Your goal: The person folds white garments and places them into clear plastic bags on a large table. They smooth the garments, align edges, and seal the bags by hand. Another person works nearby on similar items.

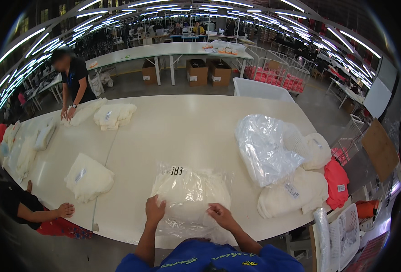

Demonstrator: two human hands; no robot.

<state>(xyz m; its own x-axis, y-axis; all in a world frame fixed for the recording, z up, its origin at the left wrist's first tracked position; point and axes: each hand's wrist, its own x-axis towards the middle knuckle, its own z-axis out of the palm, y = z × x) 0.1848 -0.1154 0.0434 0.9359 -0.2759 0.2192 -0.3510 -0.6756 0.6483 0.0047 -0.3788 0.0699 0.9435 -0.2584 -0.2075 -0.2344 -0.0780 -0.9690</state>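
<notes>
A clear plastic bag [193, 193] with a folded cream garment [192, 207] inside lies flat on the table right before me. Dark printing marks its far end, and its loose near end reaches towards my body. My left hand [155, 210] rests at the bag's left edge, thumb and fingers apart. Over the right part of the bag is my right hand [222, 215], fingers bent; whether they pinch the film cannot be told. To the right lie a heap of clear plastic bags [261, 146] and a folded cream garment [292, 193] with a label.
Another cream garment [88, 176] lies left on the pale table [173, 136]. A co-worker's hand [66, 210] rests beside it; another person [74, 80] handles cream fabric at far left. A coral bundle [336, 183] sits at the right edge. Beyond the table stands a white bin [263, 90].
</notes>
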